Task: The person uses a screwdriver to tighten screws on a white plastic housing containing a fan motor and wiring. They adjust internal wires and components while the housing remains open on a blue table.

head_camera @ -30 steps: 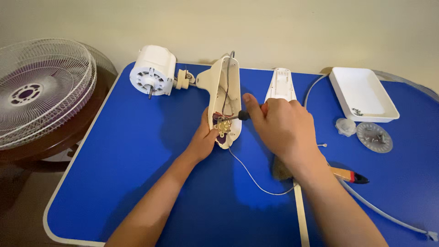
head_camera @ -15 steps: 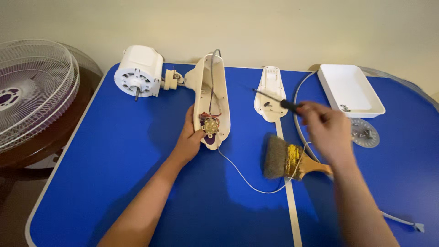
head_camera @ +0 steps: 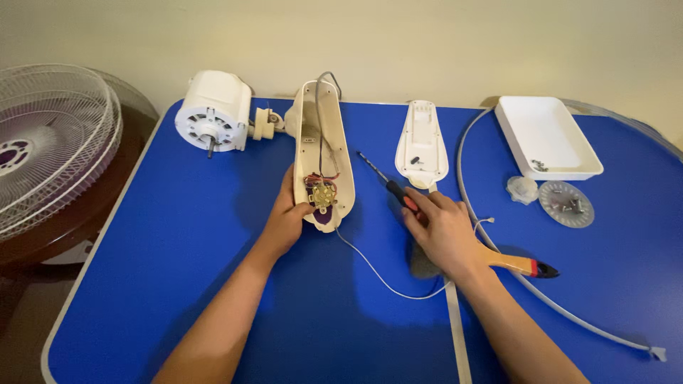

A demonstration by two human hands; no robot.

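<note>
Now, from the left: the fan grille (head_camera: 43, 142) sits off the worktop's (head_camera: 178, 284) edge on a dark stand, its position in view altered only by the camera's swing. The motor (head_camera: 213, 119) lies at the far left corner of the worktop, joined by its neck to the open housing (head_camera: 321, 153), which lies lengthwise with its wiring and switch block exposed at the near end.

The left hand (head_camera: 286, 217) is at the near end of the housing, exactly as in both earlier frames: fingers wrapped around the left rim, thumb up by the switch block. The housing itself is unmoved.

The change is on the right. The right hand (head_camera: 445, 231) was at the housing with the screwdriver (head_camera: 388, 183) a second ago, then lifted away toward the tray (head_camera: 548, 139) half a second ago. It now lies low on the worktop, between the housing and the cord (head_camera: 491, 235), on top of the brush (head_camera: 498, 259). Its fingers are loosely curled on the screwdriver's handle; the shaft lies flat and points away toward the housing. Whether the tool is gripped or merely rested upon, I cannot tell. Judgement: the driving at the switch block is paused, tool being set down or re-taken.

The cover (head_camera: 421, 142), the tray, the knob (head_camera: 523, 189) and the disc (head_camera: 565, 203) are undisturbed.
</note>
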